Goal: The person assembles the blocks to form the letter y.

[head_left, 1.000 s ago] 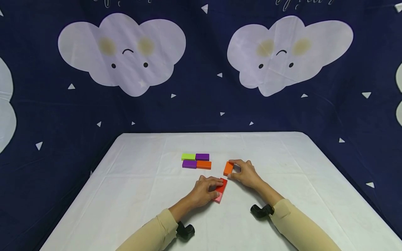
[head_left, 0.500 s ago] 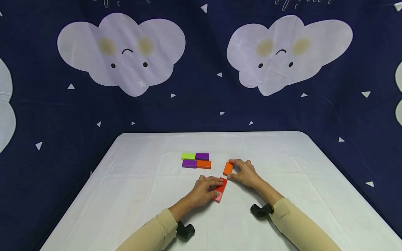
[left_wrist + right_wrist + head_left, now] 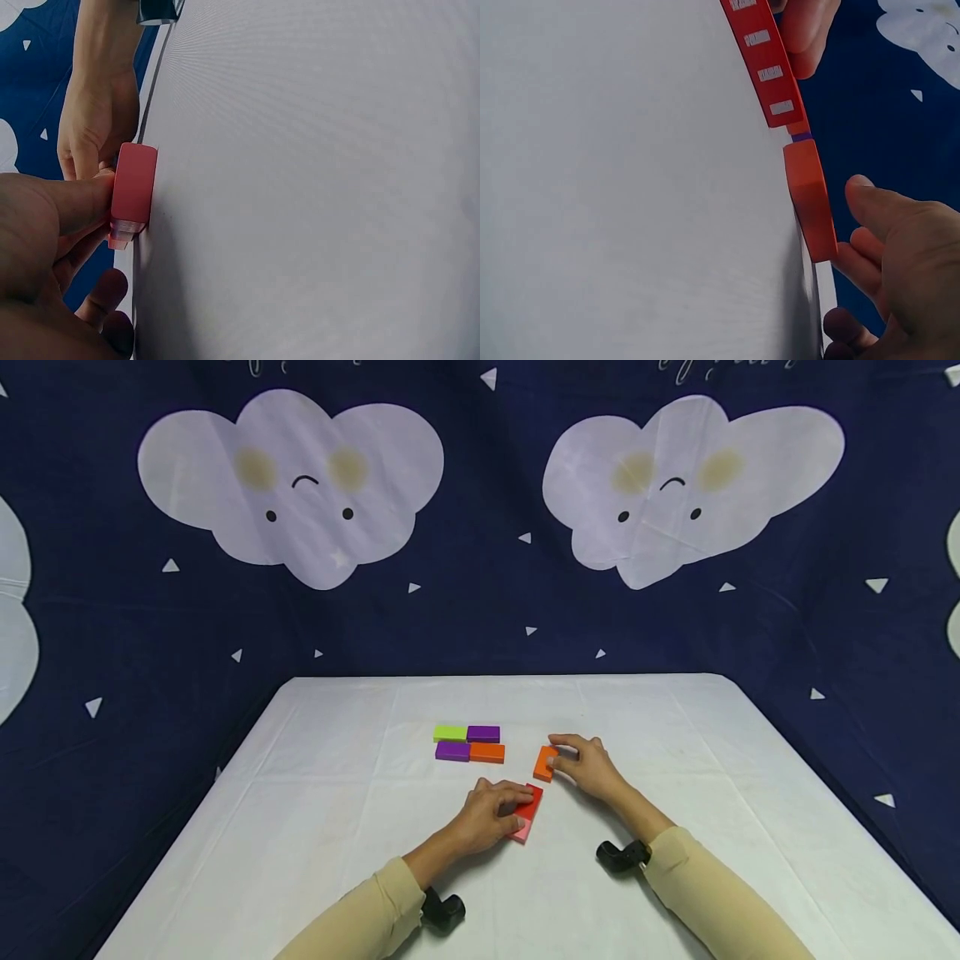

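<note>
Taking the red block [image 3: 529,811] as our datum, we log the pink block [image 3: 520,835] end to end with it on the near side, both flat on the table [image 3: 315,827]. The left hand [image 3: 483,817] grasps this pair, its thumb at the pink block, a fingertip up on the red block; we judge that this keeps the two in line.

The orange block [image 3: 543,766] lies just beyond the red block's far end, at a similar slant, a narrow gap between; we read the shared line as deliberate. The right hand [image 3: 588,768] is beside it, fingers spread and slack, thumb standing off in the right wrist view, so we note it as released. Whether a lower finger brushes the block's end, we cannot tell.

Beyond and left of the red block: green [image 3: 450,734] with far purple [image 3: 483,734], then near purple [image 3: 452,752] with second orange [image 3: 487,753], packed in two rows, presumably for compactness.

Edges: the table's far edge runs well beyond the red block. Bare surface right of the red block gives sliding room; left, the hand crowds it.
</note>
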The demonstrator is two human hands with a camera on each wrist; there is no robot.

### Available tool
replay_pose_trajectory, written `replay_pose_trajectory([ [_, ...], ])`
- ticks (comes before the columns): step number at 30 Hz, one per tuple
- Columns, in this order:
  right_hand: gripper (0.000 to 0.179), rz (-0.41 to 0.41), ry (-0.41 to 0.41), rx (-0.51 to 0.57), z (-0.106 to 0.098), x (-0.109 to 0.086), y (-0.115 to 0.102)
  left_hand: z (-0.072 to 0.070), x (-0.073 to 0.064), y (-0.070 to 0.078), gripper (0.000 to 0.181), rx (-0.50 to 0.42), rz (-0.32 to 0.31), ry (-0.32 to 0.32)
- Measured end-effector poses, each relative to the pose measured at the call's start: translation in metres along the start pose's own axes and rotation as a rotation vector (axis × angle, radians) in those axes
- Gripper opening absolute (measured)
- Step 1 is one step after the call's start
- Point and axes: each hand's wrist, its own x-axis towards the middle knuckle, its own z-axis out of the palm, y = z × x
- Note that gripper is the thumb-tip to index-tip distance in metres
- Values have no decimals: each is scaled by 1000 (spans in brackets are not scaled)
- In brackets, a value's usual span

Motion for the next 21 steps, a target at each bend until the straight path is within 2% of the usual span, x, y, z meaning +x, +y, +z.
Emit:
replay_pose_trajectory([
  [5,44,3,-30,6,-2,1,0,0,1,0,33,0,-3,-4],
  [14,35,-75,-18,1,-5,3,8,0,1,0,33,8,1,-6],
  [21,31,-49,-32,-3,-3,3,8,0,1,0,33,17,-4,-8],
])
